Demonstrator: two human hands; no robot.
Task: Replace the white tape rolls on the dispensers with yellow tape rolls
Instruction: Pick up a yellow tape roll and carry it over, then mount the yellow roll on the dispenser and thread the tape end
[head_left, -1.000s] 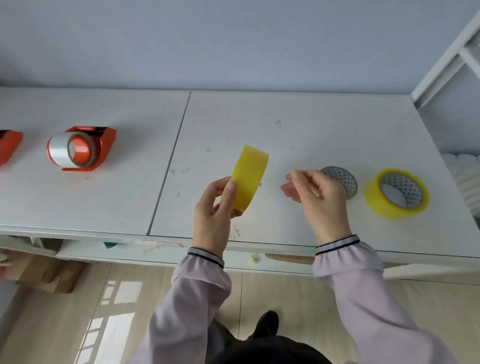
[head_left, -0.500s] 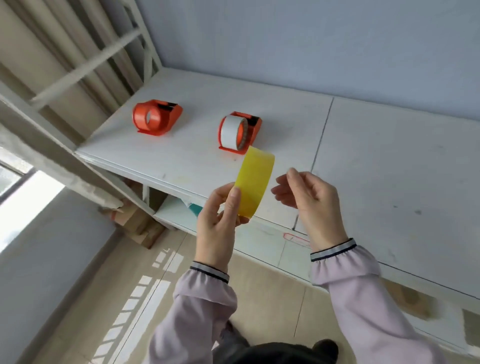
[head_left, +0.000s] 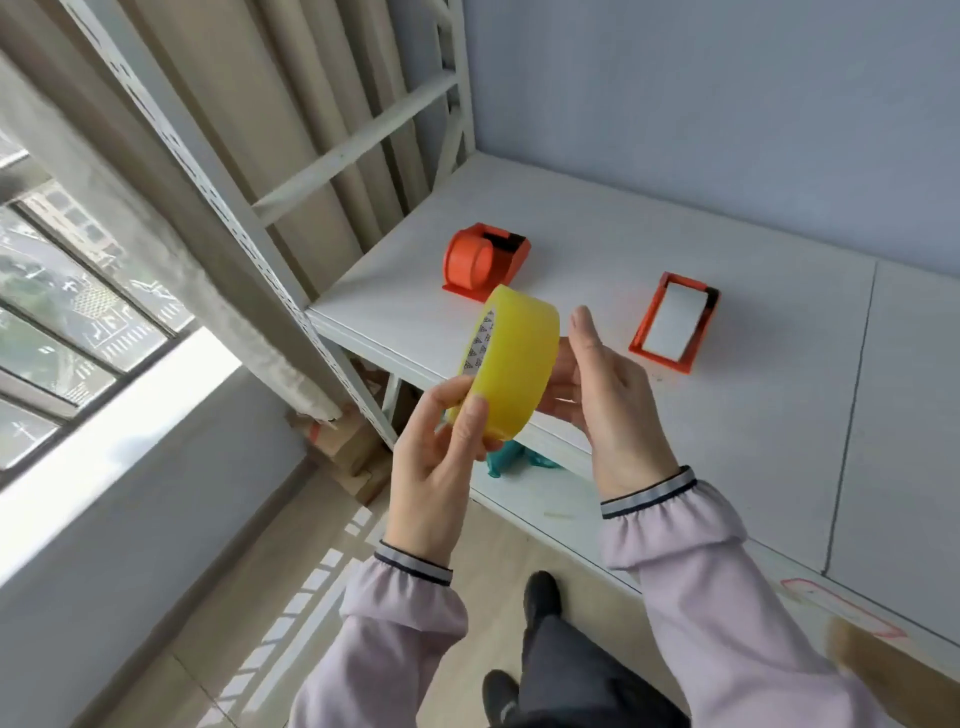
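Fingers (head_left: 470, 423) of the left hand (head_left: 434, 462) pinch the yellow roll (head_left: 511, 369) at its lower edge, thumb laid on the outer band and the other fingers hidden behind it. That roll stands on edge in the air, tilted, in front of the counter's (head_left: 727, 415) near rim, its patterned core facing left. Just beside it, the right hand (head_left: 608, 395) is raised with its fingers (head_left: 582, 332) held straight and close together, touching the right side of the roll; whether they grip it cannot be told, as the inner fingers are covered by the roll. Both wrists wear pale lilac sleeves with striped cuffs.

On the counter behind the hands are two orange dispensers, well apart from each other. One, the left dispenser (head_left: 485, 262), shows a bare orange hub with no tape on it. Farther right, the right dispenser (head_left: 675, 327) carries a white roll (head_left: 670, 325), seen edge on.

At left, a white rack (head_left: 358, 137) frames the counter, with a window (head_left: 62, 312) beyond. A teal scrap (head_left: 514, 460) lies on the lower shelf beneath the roll. Dark shoes (head_left: 540, 597) stand on the floor below.
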